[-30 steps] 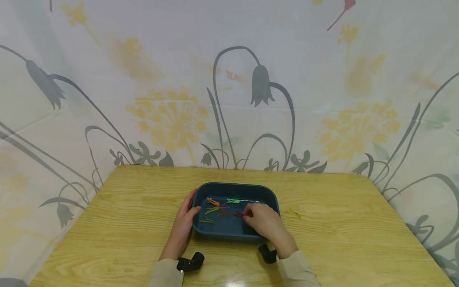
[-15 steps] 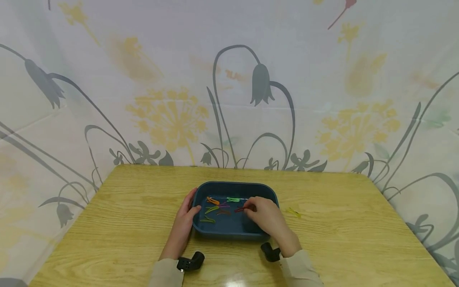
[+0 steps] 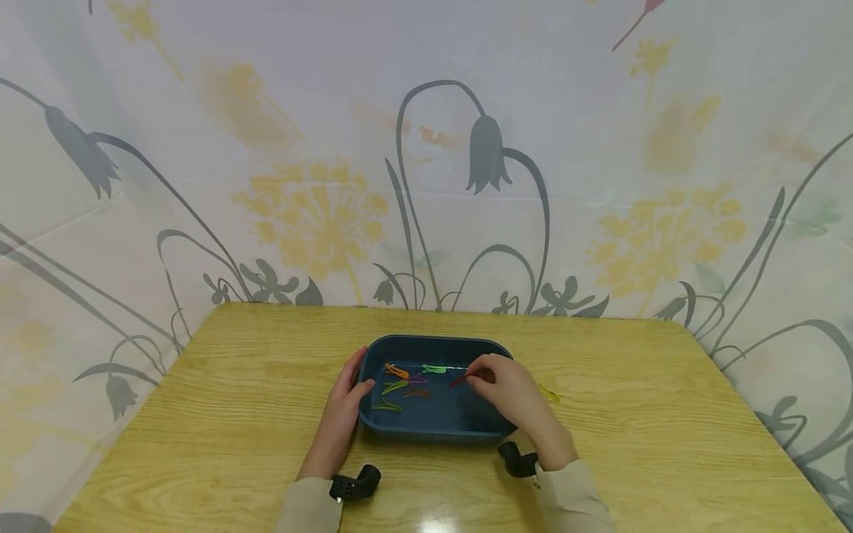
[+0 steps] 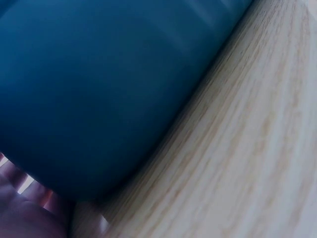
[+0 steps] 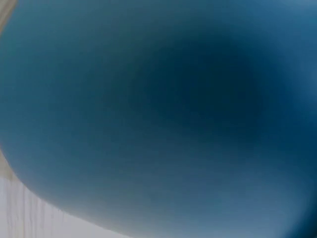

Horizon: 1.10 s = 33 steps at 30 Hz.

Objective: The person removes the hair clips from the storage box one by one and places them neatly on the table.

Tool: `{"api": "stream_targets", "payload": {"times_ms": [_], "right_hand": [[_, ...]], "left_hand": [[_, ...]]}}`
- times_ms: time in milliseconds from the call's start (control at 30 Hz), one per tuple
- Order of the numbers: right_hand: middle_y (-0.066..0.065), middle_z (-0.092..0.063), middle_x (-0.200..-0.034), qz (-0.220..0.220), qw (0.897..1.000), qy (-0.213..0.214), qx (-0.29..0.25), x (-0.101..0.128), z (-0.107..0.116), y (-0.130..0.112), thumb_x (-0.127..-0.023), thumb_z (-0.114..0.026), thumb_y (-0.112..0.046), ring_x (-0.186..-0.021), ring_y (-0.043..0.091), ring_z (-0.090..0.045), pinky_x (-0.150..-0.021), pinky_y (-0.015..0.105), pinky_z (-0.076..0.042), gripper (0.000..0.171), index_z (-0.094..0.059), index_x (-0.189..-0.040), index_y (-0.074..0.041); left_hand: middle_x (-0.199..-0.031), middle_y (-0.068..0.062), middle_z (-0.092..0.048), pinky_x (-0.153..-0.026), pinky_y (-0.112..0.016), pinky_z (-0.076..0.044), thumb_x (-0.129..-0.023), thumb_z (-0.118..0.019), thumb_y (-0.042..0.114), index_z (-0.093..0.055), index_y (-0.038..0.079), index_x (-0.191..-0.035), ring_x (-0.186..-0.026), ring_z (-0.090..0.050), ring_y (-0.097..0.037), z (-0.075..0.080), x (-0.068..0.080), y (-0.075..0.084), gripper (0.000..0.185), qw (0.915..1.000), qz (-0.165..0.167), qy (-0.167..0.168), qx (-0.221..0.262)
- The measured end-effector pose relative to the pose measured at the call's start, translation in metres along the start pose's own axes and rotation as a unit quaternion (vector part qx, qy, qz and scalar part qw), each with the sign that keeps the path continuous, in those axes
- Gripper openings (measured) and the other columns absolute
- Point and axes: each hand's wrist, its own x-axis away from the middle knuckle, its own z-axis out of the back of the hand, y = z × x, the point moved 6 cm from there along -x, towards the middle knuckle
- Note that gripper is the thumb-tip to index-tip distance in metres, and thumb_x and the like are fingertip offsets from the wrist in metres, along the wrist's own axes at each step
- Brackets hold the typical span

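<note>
My left hand grips the left side of a dark blue tray, thumb over the rim and fingers along the outer wall. In the left wrist view, part of that hand shows beside the tray's wall. My right hand pinches a thin dark red V-shaped piece between thumb and forefinger, over the right part of the tray. Similar thin forked pieces lie inside: orange, mint green, yellow-green, purple, brown and olive green.
A yellow piece lies on the wood-grain table right of the tray, partly behind my right hand. A flower-printed cloth hangs behind the table. The tray's blue wall fills most of the right wrist view.
My right hand has lifted the dark red piece from the tray's floor and drawn it up and to the right. The left hand keeps its place on the tray.
</note>
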Motion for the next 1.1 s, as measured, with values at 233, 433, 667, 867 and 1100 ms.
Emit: {"api": "stream_targets", "payload": {"times_ms": [233,433,667,867,1100], "right_hand": [[-0.005,-0.062,-0.086,0.015,1.000,-0.009,-0.007,0.001,0.008,0.002,-0.088,-0.062,-0.018,-0.068,0.011,-0.050,-0.061,0.028,-0.042,0.006,-0.066,-0.092,-0.018],[-0.005,-0.063,-0.088,0.013,1.000,-0.018,-0.017,0.003,0.012,0.004,-0.088,-0.061,-0.019,-0.070,0.012,-0.051,-0.063,0.028,-0.043,0.010,-0.067,-0.096,-0.015],[0.004,-0.065,-0.092,0.001,0.999,-0.023,-0.043,0.003,0.017,0.010,-0.090,-0.059,-0.019,-0.071,0.018,-0.057,-0.063,0.030,-0.045,0.014,-0.068,-0.100,-0.015],[0.008,-0.065,-0.092,-0.019,0.997,-0.022,-0.069,0.004,0.022,0.015,-0.092,-0.056,-0.024,-0.074,0.022,-0.061,-0.064,0.029,-0.048,0.017,-0.067,-0.102,-0.016],[0.007,-0.064,-0.087,-0.018,0.996,-0.002,-0.086,0.005,0.029,0.019,-0.092,-0.054,-0.035,-0.074,0.023,-0.061,-0.066,0.029,-0.050,0.023,-0.066,-0.098,-0.017]], "left_hand": [[-0.151,0.004,-0.020,-0.111,-0.039,-0.019,-0.095,-0.044,0.011,-0.027,0.021,-0.145,-0.139,-0.017,-0.015,0.000,-0.001,0.000,0.053,1.0000,-0.002,0.003,-0.002],[-0.150,0.004,-0.023,-0.110,-0.039,-0.020,-0.095,-0.044,0.011,-0.030,0.024,-0.143,-0.138,-0.020,-0.014,0.001,0.000,-0.002,0.052,1.0000,-0.001,0.001,-0.002],[-0.150,0.004,-0.022,-0.111,-0.039,-0.019,-0.095,-0.045,0.013,-0.029,0.024,-0.144,-0.138,-0.019,-0.014,0.001,0.002,-0.001,0.052,1.0000,0.001,-0.001,-0.002],[-0.150,0.004,-0.023,-0.111,-0.038,-0.020,-0.095,-0.043,0.011,-0.029,0.023,-0.144,-0.138,-0.019,-0.014,0.000,-0.001,-0.002,0.052,1.0000,-0.002,0.001,0.000],[-0.150,0.005,-0.022,-0.111,-0.037,-0.019,-0.095,-0.044,0.011,-0.030,0.024,-0.143,-0.138,-0.018,-0.013,-0.001,0.000,-0.001,0.052,1.0000,-0.001,0.001,0.004]]}}
